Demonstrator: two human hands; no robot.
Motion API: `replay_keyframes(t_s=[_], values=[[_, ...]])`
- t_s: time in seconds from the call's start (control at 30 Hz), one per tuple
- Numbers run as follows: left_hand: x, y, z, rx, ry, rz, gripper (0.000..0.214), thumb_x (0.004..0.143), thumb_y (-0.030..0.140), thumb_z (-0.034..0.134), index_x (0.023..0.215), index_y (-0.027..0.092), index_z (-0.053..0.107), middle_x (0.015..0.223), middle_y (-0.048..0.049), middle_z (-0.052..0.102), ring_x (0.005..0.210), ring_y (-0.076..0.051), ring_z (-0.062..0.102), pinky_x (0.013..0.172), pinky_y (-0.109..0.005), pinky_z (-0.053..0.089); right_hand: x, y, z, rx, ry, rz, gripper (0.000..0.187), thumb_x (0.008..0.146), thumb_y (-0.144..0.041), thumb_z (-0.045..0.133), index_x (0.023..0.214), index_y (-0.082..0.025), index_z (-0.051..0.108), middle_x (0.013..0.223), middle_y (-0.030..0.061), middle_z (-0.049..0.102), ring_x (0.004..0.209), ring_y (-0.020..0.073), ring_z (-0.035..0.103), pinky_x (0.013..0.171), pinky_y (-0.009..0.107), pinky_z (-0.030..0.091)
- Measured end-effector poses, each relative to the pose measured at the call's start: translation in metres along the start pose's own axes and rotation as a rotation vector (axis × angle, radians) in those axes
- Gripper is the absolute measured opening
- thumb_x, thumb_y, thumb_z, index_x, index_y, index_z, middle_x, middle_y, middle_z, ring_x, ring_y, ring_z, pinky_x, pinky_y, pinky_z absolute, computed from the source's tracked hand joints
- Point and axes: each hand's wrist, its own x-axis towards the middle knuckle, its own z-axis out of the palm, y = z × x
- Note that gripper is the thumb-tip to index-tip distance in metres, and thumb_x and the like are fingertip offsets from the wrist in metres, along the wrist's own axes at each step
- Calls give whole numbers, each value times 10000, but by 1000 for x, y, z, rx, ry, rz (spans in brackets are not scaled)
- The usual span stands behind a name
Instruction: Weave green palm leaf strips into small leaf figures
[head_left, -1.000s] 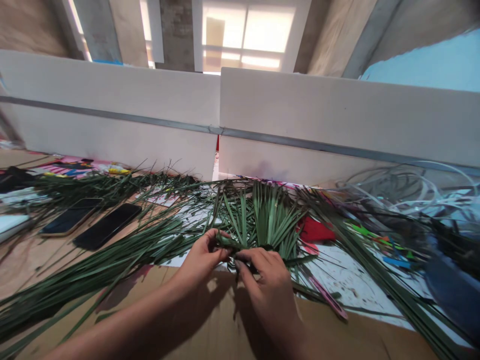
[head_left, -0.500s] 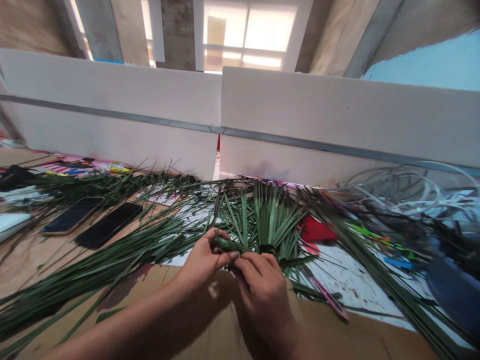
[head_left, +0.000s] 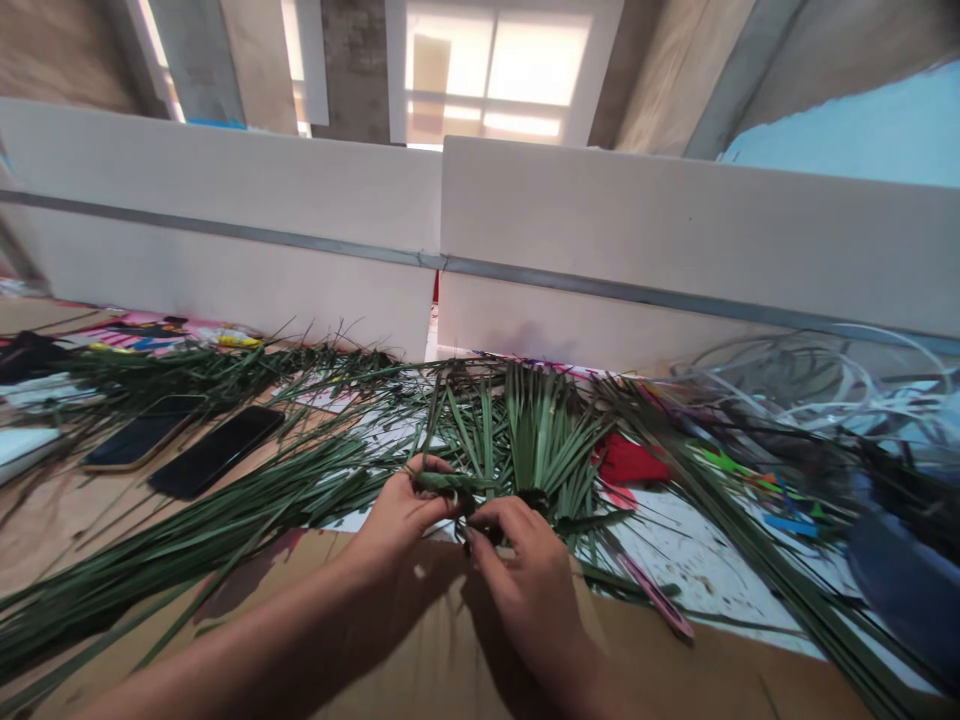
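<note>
Leaf strip point(head_left: 454, 482) runs crosswise, pinched in my left hand's point(head_left: 397, 515) fingers with its length pointing rightward, just beyond my right hand's point(head_left: 532, 570) bunched fingertips, whose grip I can't make out, while the palm-leaf fan point(head_left: 536, 430) lies farther out, blades pointing away from me.

room over cardboard point(head_left: 712, 675), right of right hand point(head_left: 529, 570); pink tool point(head_left: 658, 600) at its edge. far side walled by panels point(head_left: 675, 220). left bundle point(head_left: 247, 525), leaf fan point(head_left: 531, 430), right bundle point(head_left: 750, 548) obstruct.

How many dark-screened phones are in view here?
2: a tan-edged phone at the picture's left, and a black phone just right of it. Leaves might hide others.
</note>
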Motion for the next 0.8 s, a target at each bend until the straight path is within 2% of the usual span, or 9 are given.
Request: replay_keyframes(t_s=[0.17,0.27,0.37,0.47,0.67,0.8], values=[[1,-7,-1,-81,3,-13,474,565,231,939,876,210,581,725,22,669,683,-155,615,696,-269,456,4,2,5,333,21,342,88,843,-270,658,779,-213,636,753,9,668,723,202,614,675,307,452],[0,-7,-2,-82,7,8,461,574,229,936,877,209,590,744,15,675,705,-156,621,703,-269,458,8,6,7,531,74,449,163,743,-310,743,792,-208,626,738,6,651,706,198,596,653,302,463],[1,-6,-4,-48,25,24,435,594,228,919,887,211,598,750,8,687,713,-168,631,698,-277,463,10,9,8,659,38,538,231,680,-335,786,802,-195,648,708,9,637,661,187,564,606,298,447],[2,-5,-4,-19,50,29,410,595,205,901,872,211,599,715,14,683,677,-167,626,671,-275,464,10,12,8,682,-25,572,226,703,-378,783,764,-185,682,672,13,623,631,174,527,578,290,408],[3,-3,-2,-25,120,31,395,564,131,874,827,205,589,679,21,674,622,-149,612,631,-262,473,9,17,10,702,-12,555,240,723,-411,778,684,-203,663,621,-13,565,591,152,473,564,278,368],[1,0,1,-27,137,14,404,537,99,860,805,206,577,650,30,667,607,-147,609,597,-242,469,9,10,6,738,-53,580,221,701,-383,778,671,-196,664,855,41,685,675,160,551,611,276,412]])
